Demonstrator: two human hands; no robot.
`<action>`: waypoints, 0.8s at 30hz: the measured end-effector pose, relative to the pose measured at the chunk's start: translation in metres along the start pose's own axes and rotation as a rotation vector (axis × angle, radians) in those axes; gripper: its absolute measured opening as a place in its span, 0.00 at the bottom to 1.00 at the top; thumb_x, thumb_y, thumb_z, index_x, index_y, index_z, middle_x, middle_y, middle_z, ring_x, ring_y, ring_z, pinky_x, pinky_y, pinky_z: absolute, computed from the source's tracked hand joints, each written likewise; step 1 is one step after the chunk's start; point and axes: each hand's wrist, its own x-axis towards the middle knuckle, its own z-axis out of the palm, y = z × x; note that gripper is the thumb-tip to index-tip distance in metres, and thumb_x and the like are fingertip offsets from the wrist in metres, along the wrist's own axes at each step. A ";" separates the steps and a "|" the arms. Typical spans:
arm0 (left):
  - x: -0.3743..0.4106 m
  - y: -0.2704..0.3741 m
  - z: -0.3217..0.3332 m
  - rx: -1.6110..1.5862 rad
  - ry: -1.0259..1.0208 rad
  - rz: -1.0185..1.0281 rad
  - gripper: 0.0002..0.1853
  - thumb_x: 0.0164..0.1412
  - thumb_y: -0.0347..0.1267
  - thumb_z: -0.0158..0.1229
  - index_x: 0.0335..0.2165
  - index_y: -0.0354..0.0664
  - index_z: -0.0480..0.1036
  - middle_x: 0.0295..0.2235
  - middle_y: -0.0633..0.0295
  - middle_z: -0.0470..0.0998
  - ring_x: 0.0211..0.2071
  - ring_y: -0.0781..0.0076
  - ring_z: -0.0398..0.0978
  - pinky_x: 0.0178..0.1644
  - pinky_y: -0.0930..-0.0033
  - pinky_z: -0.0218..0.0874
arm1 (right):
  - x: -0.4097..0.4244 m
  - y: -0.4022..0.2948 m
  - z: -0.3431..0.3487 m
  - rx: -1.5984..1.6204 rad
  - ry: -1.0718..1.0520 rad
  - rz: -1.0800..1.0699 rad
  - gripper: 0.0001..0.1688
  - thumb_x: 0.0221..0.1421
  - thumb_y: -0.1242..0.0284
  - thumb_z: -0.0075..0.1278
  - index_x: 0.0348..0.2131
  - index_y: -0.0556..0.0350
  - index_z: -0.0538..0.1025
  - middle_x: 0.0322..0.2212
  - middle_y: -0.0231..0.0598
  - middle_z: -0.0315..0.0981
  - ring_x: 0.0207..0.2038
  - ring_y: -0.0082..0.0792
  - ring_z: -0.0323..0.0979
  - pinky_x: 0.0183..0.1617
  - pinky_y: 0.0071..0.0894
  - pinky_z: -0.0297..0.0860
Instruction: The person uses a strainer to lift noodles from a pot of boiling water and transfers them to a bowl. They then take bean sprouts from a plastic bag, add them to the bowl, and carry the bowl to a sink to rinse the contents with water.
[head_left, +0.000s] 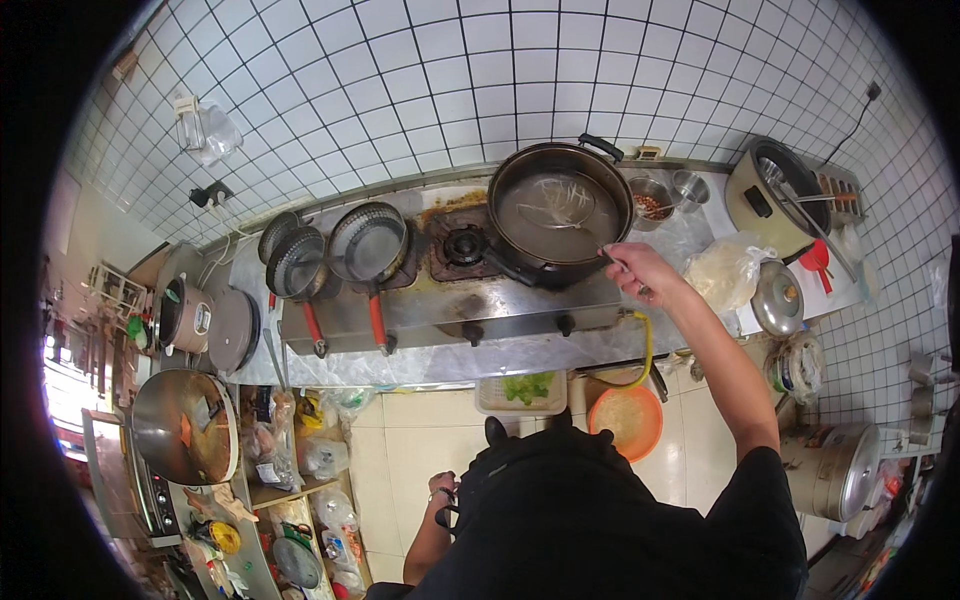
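Observation:
My right hand (643, 274) grips the thin handle of a round wire skimmer (541, 213). The skimmer's shallow bowl lies inside a large dark two-handled pot (517, 166), over brownish liquid. Thin pale strips (576, 192) of food show at the skimmer; whether they rest in it or float is hard to tell. Down beside my body hangs my left hand (442, 483), with a bracelet at the wrist. Its fingers look curled, but my dark clothing partly hides them.
Pans with red handles (376, 319) stand left of a gas burner (463, 246). Right of the pot are a metal cup of nuts or beans (651, 204), a plastic bag (724, 274) and a large cooker (765, 202). An orange basin (626, 424) sits on the floor.

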 end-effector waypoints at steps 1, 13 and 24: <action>0.004 -0.006 -0.002 -0.051 0.009 -0.012 0.14 0.49 0.29 0.56 0.36 0.35 0.73 0.27 0.56 0.77 0.24 0.63 0.77 0.20 0.66 0.65 | -0.007 -0.001 0.009 -0.049 0.010 -0.015 0.12 0.59 0.67 0.42 0.38 0.57 0.67 0.18 0.32 0.63 0.12 0.12 0.52 0.10 0.11 0.46; 0.012 -0.017 -0.005 -0.076 0.012 -0.005 0.15 0.48 0.29 0.56 0.36 0.33 0.73 0.26 0.55 0.77 0.23 0.64 0.77 0.20 0.65 0.64 | -0.027 -0.053 -0.022 -0.261 -0.017 0.182 0.10 0.60 0.70 0.40 0.34 0.61 0.68 0.18 0.33 0.64 0.12 0.11 0.53 0.07 0.12 0.44; 0.006 -0.003 -0.010 -0.091 0.015 -0.051 0.15 0.48 0.29 0.55 0.37 0.33 0.74 0.26 0.52 0.77 0.22 0.62 0.77 0.19 0.64 0.63 | -0.029 -0.038 0.010 -0.389 -0.117 0.040 0.15 0.60 0.67 0.41 0.43 0.56 0.69 0.16 0.27 0.60 0.11 0.12 0.50 0.10 0.14 0.47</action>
